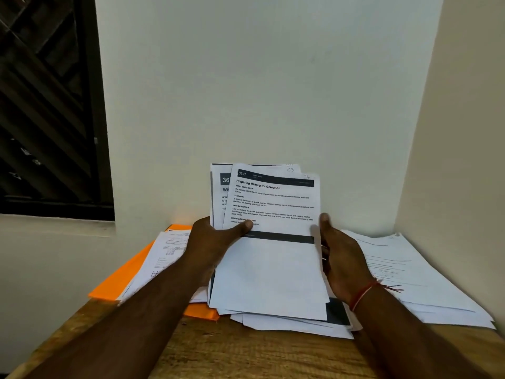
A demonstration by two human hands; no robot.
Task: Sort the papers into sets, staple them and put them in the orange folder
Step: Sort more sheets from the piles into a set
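Orange folder flat on the wooden table, partly buried under a few loose printed sheets. Right of the folder, raised off the table: a fanned stack of papers, top sheet headed "Preparing Makeup for Going Out", number 3727, with a second page starting "36" peeking out behind on the folder side. Left hand pinching the stack at its folder-side edge, thumb flat across the front, fingers hidden behind. Right hand gripping the edge away from the folder, thumb sticking up, fingers curled round the paper. Further right of the folder again, another spread pile on the table, plus more loose pages under the held stack. No stapler in view anywhere.

Looks like the sorting stage, nothing stapled as far as can be told. Tips for doing this bit well: go by the number in the dark header, not the title. Slide the top sheet off with the right thumb while keeping the left pinch firm, otherwise risk of the whole fan slipping. Drop each page onto its own pile, clear of the folder, and square the edges before stapling.
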